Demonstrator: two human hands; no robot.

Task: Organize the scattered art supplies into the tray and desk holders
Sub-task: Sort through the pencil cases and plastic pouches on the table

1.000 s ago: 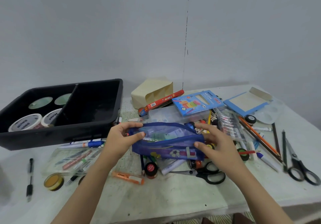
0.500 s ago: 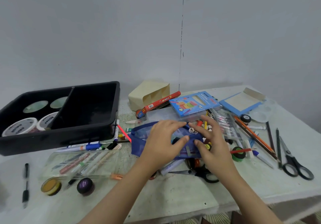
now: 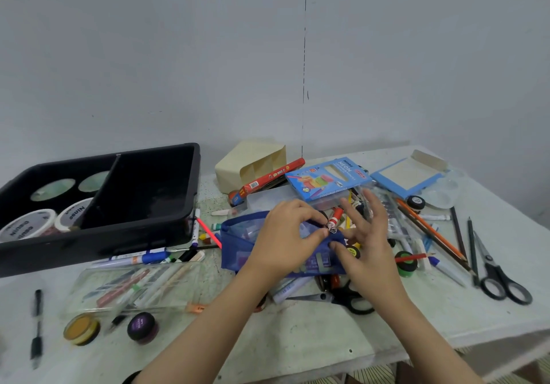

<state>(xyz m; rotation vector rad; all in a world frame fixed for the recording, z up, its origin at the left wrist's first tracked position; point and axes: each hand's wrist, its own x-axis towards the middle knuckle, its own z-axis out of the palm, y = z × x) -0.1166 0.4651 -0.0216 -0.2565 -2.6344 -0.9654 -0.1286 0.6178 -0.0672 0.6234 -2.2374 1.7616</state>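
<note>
Blue mesh pencil pouch (image 3: 238,245) lies on the worktop (image 3: 297,339), just right of the black tray (image 3: 98,234). The left hand (image 3: 285,234) arches over it, fingers curled, pinching the zipper pull (image 3: 331,228) at the end farthest from the tray. The right hand (image 3: 366,243) is alongside, fingers splayed straight, thumb pressing the pouch's corner.

A plain grey wall (image 3: 178,56) bearing a thin dark vertical line (image 3: 304,71) backs the stained white table (image 3: 312,339)
</note>
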